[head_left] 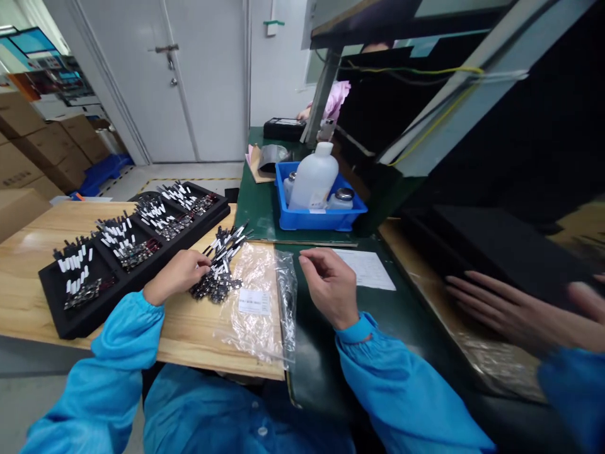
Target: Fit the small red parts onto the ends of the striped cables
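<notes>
My left hand (182, 274) is at the left edge of a loose pile of small circuit boards (215, 287) with black-and-white cable tails. Its thumb and forefinger are closed on one of these boards, mostly hidden by the fingers. A black foam tray (101, 309) beyond that hand holds more such boards in separate compartments. My right hand (333, 284) hovers over the green table with fingers curled and tips together; anything between them cannot be made out. Between my hands lies a clear plastic bag (248, 328) with a white label (254, 301).
A blue bin (321, 222) with a white bottle (314, 180) and small dispensers stands ahead. A paper sheet (366, 268) lies beyond my right hand. At right, a co-worker's blurred hand (515, 309) touches a black block (501, 252). Another person's pink sleeve (336, 99) shows behind a post.
</notes>
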A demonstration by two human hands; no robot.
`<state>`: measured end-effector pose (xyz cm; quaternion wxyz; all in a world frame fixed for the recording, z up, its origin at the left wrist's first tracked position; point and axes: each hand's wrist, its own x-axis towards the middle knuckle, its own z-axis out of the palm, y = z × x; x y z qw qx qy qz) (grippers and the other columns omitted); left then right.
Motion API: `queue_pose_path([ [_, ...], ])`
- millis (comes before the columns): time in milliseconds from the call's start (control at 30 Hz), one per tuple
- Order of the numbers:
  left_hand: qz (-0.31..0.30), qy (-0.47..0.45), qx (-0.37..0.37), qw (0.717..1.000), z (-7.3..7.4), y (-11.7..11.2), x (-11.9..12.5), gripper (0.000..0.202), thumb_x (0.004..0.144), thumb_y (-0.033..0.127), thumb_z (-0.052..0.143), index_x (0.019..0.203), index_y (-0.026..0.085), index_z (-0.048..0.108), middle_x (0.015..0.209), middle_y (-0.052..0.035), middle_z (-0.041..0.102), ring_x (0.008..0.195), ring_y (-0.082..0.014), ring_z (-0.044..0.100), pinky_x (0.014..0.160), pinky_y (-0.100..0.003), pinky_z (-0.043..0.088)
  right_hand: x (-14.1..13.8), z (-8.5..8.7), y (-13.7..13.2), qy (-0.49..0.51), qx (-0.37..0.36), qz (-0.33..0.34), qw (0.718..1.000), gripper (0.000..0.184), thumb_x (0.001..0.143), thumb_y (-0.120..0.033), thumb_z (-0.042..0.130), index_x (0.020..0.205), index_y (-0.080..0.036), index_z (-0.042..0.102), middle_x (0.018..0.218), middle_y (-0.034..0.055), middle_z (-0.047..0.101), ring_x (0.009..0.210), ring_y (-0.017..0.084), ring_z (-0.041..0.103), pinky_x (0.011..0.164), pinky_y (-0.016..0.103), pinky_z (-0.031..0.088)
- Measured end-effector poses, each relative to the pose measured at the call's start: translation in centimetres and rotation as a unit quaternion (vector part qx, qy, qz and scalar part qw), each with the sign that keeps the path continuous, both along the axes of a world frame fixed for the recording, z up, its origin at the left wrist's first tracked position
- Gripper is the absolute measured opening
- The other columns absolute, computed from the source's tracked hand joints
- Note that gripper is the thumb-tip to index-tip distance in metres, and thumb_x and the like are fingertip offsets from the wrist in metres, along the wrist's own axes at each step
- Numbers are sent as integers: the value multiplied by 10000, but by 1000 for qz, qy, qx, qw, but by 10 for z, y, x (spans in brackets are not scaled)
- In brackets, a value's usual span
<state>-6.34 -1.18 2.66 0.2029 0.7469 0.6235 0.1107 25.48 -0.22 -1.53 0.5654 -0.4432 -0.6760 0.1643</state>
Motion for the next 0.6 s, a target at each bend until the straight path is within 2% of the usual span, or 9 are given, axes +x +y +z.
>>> queue_pose_path([
  [233,22,51,-9,998,-10,14,5,179,792,341,630,778,199,738,827,-95,748,783,-266,672,714,-325,431,7,5,2,-27,5,-11,1000,83,914,-243,621,907,-195,688,872,58,682,701,164,608,627,303,492],
  [433,26,63,-35,997,-22,20,-4,267,779,471,654,781,206,685,805,-73,719,757,-259,654,659,-309,394,25,10,9,-25,-3,-57,998,100,907,-259,623,892,-189,692,863,58,688,673,155,601,614,290,482],
  [600,29,73,-65,995,-36,26,-12,371,761,589,620,735,219,638,733,-50,694,708,-251,640,622,-303,383,55,11,20,-101,-74,-48,991,71,875,-207,641,869,-180,707,836,32,716,656,136,595,650,267,472],
])
